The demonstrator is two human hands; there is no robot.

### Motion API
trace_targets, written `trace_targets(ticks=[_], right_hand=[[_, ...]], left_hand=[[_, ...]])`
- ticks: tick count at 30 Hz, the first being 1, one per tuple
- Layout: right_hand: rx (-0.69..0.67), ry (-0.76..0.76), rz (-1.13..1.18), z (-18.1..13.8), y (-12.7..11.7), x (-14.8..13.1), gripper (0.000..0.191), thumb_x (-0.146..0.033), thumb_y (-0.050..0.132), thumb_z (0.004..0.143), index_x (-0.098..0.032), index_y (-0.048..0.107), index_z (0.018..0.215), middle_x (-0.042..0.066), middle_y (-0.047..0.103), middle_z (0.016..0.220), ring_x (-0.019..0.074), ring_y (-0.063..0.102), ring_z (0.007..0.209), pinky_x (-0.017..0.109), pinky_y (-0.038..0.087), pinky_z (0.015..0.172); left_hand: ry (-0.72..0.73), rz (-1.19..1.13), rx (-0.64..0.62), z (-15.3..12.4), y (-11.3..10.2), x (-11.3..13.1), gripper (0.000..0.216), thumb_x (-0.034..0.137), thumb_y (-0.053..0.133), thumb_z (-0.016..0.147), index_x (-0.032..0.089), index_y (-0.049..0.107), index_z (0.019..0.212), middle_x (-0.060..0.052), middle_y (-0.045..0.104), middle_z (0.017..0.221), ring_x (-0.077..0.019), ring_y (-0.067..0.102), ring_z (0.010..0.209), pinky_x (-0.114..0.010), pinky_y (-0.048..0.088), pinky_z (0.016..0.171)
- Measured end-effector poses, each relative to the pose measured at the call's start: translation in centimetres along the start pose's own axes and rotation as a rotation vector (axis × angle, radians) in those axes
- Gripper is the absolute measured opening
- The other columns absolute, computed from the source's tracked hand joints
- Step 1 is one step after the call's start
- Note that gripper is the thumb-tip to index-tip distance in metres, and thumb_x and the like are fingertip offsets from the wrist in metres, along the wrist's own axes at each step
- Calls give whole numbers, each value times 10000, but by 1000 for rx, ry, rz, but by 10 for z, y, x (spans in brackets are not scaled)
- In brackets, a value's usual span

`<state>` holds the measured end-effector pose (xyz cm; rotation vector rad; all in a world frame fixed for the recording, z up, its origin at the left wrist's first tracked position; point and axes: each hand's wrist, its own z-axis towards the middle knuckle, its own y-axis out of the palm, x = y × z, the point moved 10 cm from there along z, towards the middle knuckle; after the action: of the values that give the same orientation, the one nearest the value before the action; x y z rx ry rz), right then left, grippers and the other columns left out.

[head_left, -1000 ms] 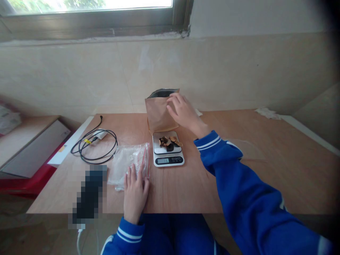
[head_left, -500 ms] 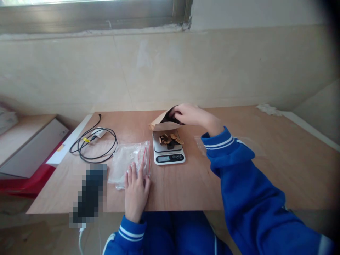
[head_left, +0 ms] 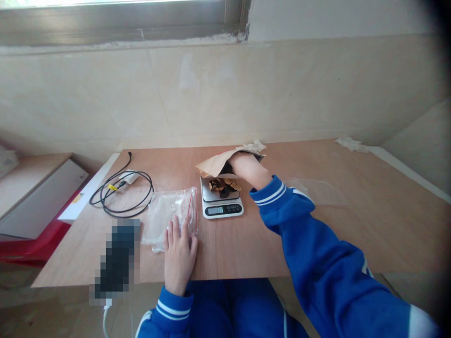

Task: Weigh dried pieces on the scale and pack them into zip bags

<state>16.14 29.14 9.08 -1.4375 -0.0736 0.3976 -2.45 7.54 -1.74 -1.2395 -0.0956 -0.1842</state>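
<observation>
My left hand (head_left: 179, 256) lies flat with fingers apart on clear zip-lock bags (head_left: 160, 216) that have a red seal line. My right hand (head_left: 246, 164) reaches into the mouth of a brown paper bag (head_left: 214, 164), and its fingers are hidden inside. Just in front of the bag stands a small white digital kitchen scale (head_left: 221, 211) with a lit display, too small to read. Dried brown and dark pieces (head_left: 222, 187) are heaped on its metal plate.
Left on the wooden table (head_left: 243, 253) are a coiled black cable (head_left: 102, 199), a white adapter (head_left: 129, 177) and a pixelated dark object (head_left: 116, 258) with a white cord. A thin clear plastic bag (head_left: 324, 192) lies at right. Crumpled whitish material (head_left: 352, 144) sits at the back edge.
My right hand has gone deeper into the paper bag, and the bag's mouth has spread to the right. More dried pieces appear on the scale plate. My left hand stays on the plastic bags.
</observation>
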Motion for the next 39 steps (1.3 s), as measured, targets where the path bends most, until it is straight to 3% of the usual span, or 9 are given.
trace_targets(ticks=[3,7,14,20,31,35,39], right_hand=[[-35,37,-49,-5,-3,-1,226,-223,661,781,-158,717,990,179,694,1086,324,648,1012,479,483,888],[58,-31,-123,-27,-25,-20,274,-102,555,833,-88,669,1082,211,693,1065,295,646,1037,391,480,901],[61,-59,-185,-34,-51,-34,275,-40,475,845,-90,689,1011,225,695,1032,325,674,947,368,506,766],[93,-101,-125,-31,-67,-37,180,-61,555,813,-166,687,875,150,707,914,287,672,839,331,466,692],[168,-216,22,-32,-85,-26,189,-72,489,795,-200,617,853,26,651,795,177,589,723,257,360,615],[320,-180,100,-27,-99,-19,233,-118,442,859,-200,588,1021,53,657,912,205,605,822,288,422,701],[548,-139,294,-22,-105,0,323,-215,386,942,-202,457,1257,84,611,1096,197,608,958,324,484,808]], left_hand=[[0,-5,8,0,0,0,551,256,424,910,222,328,1452,-147,358,1490,-305,311,1390,-522,298,1110],[8,-4,18,-1,1,0,554,258,427,910,229,322,1454,-145,359,1489,-311,309,1391,-525,301,1106],[5,-2,9,0,1,0,543,258,423,911,219,340,1446,-156,365,1483,-311,318,1386,-522,307,1105],[-3,-32,17,-1,1,-2,552,253,437,901,224,344,1445,-142,361,1490,-308,315,1388,-529,297,1109],[4,-6,19,0,0,-1,553,247,432,901,217,338,1445,-158,379,1474,-311,316,1387,-529,318,1094],[-3,-7,4,-1,1,-2,548,247,430,902,218,345,1442,-153,373,1479,-304,319,1387,-527,311,1102],[-2,3,-6,0,1,-1,541,244,422,904,214,352,1439,-155,363,1485,-306,310,1391,-524,313,1101]])
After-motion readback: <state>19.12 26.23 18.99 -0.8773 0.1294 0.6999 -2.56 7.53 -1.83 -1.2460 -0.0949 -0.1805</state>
